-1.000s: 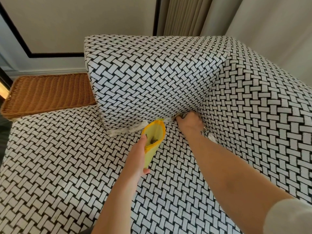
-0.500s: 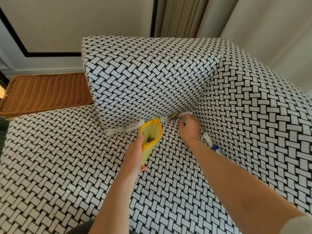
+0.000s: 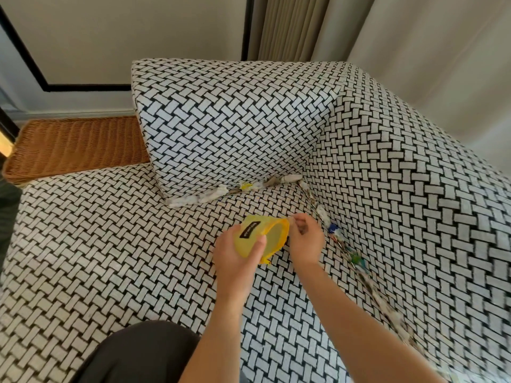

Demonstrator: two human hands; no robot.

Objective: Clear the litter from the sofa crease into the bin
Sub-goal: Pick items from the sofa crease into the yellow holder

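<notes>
A person kneels on a black-and-white woven sofa (image 3: 110, 258). The left hand (image 3: 237, 255) grips a small yellow bin (image 3: 262, 239) tilted on its side over the seat, mouth facing right. The right hand (image 3: 305, 239) pinches a pale scrap at the bin's rim. More litter (image 3: 249, 187) lines the crease under the back cushion and along the right arm's edge. To finish well, push the scrap past the rim before letting go, then keep the bin's mouth tipped upward
</notes>
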